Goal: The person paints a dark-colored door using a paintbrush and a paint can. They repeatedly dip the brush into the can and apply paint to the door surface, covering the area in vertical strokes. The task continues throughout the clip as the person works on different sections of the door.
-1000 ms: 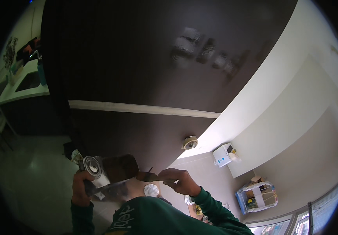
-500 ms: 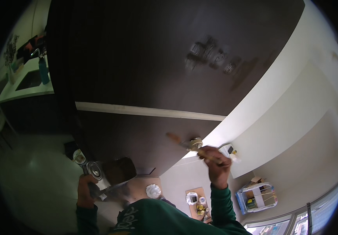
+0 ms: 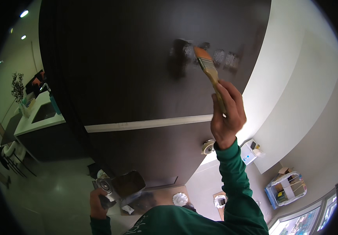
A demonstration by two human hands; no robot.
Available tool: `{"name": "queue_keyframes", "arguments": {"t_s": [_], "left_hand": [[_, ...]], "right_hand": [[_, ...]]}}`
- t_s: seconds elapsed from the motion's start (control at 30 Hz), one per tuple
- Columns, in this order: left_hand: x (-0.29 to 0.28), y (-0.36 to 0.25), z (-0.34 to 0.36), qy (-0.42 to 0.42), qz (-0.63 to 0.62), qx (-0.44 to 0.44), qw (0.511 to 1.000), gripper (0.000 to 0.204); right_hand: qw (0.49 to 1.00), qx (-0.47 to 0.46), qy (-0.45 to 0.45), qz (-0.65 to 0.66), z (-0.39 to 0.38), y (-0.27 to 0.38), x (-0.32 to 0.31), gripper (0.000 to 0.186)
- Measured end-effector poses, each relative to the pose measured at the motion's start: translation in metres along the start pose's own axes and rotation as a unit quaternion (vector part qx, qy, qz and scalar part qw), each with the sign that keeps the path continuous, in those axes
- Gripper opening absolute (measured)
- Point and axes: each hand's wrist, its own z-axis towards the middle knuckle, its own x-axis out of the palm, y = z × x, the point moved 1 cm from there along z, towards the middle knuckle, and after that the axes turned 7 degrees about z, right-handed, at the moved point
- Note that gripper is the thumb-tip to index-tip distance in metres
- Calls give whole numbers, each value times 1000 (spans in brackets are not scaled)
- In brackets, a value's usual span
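In my right hand (image 3: pixel 228 111) is a flat paintbrush (image 3: pixel 207 64) with orange bristles, held up at the dark brown door panel (image 3: pixel 122 51) at or near several glossy, wet-looking patches (image 3: pixel 231 60). Low at the left, my left hand (image 3: pixel 98 203) grips a container (image 3: pixel 127 182) of dark paint by its end, beside a round metallic piece (image 3: pixel 103 184). A pale strip (image 3: pixel 149 122) crosses the panel, with a round knob (image 3: pixel 208 147) below it at the right.
A counter with a sink (image 3: pixel 45 112) and chairs (image 3: pixel 12 156) stand at the left. A white curved wall (image 3: pixel 278 86) is at the right, with a white box (image 3: pixel 248 152) and a crate (image 3: pixel 285 189) below. A foil-covered round item (image 3: pixel 180 199) lies on the floor.
My right hand has risen from beside the container to the upper panel, carrying the brush to the glossy patches. My left hand and the container now appear a little farther right in view.
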Motion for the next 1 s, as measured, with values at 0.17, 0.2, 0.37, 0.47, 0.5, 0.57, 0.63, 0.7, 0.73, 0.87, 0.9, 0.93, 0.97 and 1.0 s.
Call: {"name": "queue_keyframes", "arguments": {"t_s": [0.17, 0.2, 0.37, 0.47, 0.5, 0.57, 0.63, 0.7, 0.73, 0.87, 0.9, 0.93, 0.97, 1.0], "left_hand": [[5, 52, -5, -21, -251, -296, 921, 43], [5, 47, -3, -20, -268, -327, 906, 45], [5, 73, -18, -30, -138, -202, 969, 44], [12, -8, -7, 12, 38, -9, 999, 38], [11, -30, 1, 28, 56, -6, 998, 37], [11, -40, 4, 44, 108, 13, 993, 35], [15, -39, 1, 45, 180, 43, 982, 36], [24, -52, 2, 59, 135, 16, 989, 38], [30, -59, 3, 66, 112, 3, 991, 38], [52, -78, 7, 54, 145, 42, 987, 36], [57, -79, 6, 54, 172, 52, 982, 36], [61, -80, 5, 53, 199, 61, 977, 36], [65, -79, 3, 59, 208, 47, 975, 41], [69, -80, 3, 66, 216, 33, 974, 46]], "right_hand": [[1000, 2, -14, 3, -3, -17, 13, 37], [1000, 3, -22, -4, -5, -17, 11, 36], [996, 72, -57, 23, -28, -15, -12, 35], [958, 197, -112, 173, -57, -10, -32, 32], [925, 247, -141, 251, -68, -8, -37, 30], [845, 333, -179, 377, -87, -5, -47, 27], [756, 406, -199, 473, -106, -9, -61, 23], [672, 478, -206, 527, -129, -16, -71, 21], [643, 501, -200, 544, -140, -20, -77, 20], [564, 566, -181, 573, -168, -29, -97, 18], [554, 576, -165, 578, -178, -33, -103, 18], [533, 588, -162, 587, -188, -38, -108, 20], [519, 596, -157, 592, -199, -42, -113, 21], [507, 603, -153, 597, -209, -46, -118, 22]]}}
